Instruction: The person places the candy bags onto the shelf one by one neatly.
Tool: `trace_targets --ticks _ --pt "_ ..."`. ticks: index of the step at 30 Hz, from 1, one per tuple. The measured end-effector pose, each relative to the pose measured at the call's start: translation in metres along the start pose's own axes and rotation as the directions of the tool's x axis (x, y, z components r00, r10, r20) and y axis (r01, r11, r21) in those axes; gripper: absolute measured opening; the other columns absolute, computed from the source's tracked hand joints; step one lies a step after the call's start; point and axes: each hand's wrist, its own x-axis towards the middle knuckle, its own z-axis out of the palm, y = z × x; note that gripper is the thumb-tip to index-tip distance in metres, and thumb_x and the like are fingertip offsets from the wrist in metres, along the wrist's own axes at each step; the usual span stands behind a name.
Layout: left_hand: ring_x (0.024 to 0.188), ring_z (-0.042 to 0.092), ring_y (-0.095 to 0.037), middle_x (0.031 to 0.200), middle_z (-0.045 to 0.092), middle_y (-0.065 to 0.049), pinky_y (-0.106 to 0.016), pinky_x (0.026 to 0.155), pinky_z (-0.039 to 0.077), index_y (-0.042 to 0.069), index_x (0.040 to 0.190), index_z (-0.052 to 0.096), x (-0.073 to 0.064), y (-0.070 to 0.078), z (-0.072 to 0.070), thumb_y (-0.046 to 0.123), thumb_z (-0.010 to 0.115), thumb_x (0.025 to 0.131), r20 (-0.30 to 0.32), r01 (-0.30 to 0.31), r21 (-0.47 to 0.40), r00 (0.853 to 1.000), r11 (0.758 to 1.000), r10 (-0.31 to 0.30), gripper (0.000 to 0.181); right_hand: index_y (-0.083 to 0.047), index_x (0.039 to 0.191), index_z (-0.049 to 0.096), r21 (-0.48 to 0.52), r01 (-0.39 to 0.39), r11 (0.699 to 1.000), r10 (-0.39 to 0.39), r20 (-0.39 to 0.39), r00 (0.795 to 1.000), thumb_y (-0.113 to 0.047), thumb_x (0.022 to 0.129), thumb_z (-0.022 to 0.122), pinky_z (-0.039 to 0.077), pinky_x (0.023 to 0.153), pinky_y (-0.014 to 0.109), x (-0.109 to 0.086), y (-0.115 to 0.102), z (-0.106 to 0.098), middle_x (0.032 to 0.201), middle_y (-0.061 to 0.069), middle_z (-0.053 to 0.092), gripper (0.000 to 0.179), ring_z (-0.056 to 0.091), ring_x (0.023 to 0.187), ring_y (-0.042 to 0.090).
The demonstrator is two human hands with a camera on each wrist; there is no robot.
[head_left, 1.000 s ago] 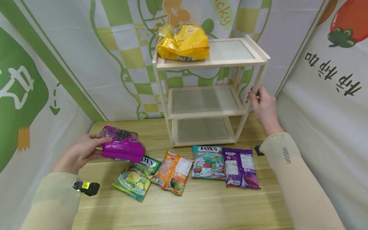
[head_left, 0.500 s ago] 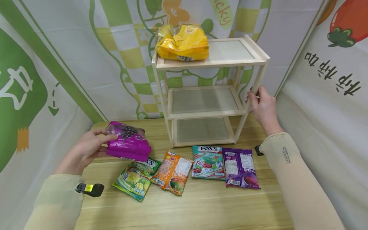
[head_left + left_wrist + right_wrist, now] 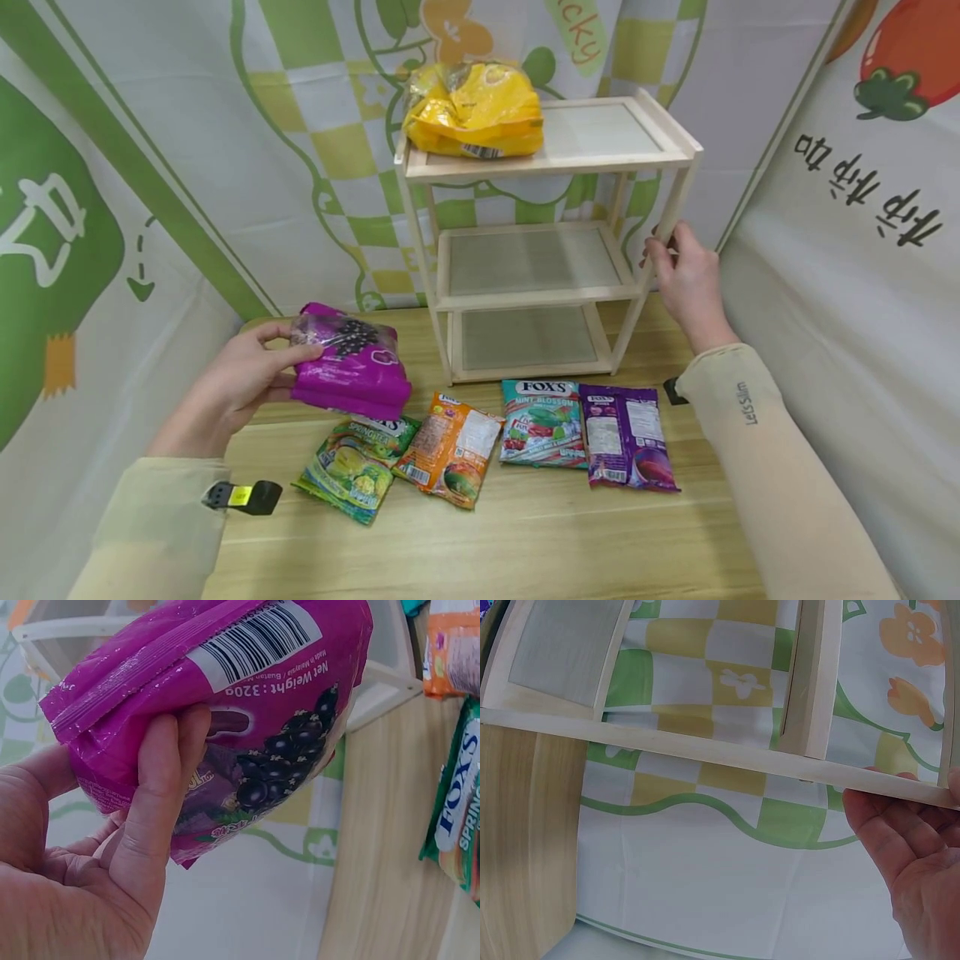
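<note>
My left hand (image 3: 243,375) pinches a magenta candy bag (image 3: 356,367) with blackcurrants pictured on it, thumb on one face and fingers on the other. In the left wrist view a barcode shows on the bag (image 3: 270,712). It hangs left of a three-tier wooden rack (image 3: 555,167), above a green Fox's candy bag (image 3: 356,471), whose upper end it partly covers. My right hand (image 3: 690,287) grips the rack's front right post; in the right wrist view its fingertips curl round this post (image 3: 705,754). A yellow candy bag (image 3: 476,108) sits on the left of the top shelf.
Along the wooden table (image 3: 480,554), in front of the rack, lie an orange Fox's bag (image 3: 453,450), a teal Fox's bag (image 3: 543,425) and a purple Fox's bag (image 3: 630,437). Printed fabric walls enclose the back and sides.
My left hand has carried the magenta bag to the right, closer to the rack, and slightly upward. The right hand stays on the post, and the rack and other bags keep their places.
</note>
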Motion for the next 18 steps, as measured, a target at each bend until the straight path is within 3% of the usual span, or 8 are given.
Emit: trace_targets --ticks 18 --pt "0.072 0.077 -0.022 0.085 0.077 -0.005 -0.038 0.070 0.066 0.009 0.117 0.045 -0.015 0.021 0.024 0.016 0.074 0.096 0.029 -0.065 -0.041 0.997 0.997 0.066 0.037 0.009 0.118 0.055 0.005 -0.009 1.000 0.009 -0.004 1.000 -0.016 0.109 0.051 0.059 0.091 0.053 0.000 0.000 0.001 0.112 0.029 0.070 0.027 0.071 0.102 0.045"
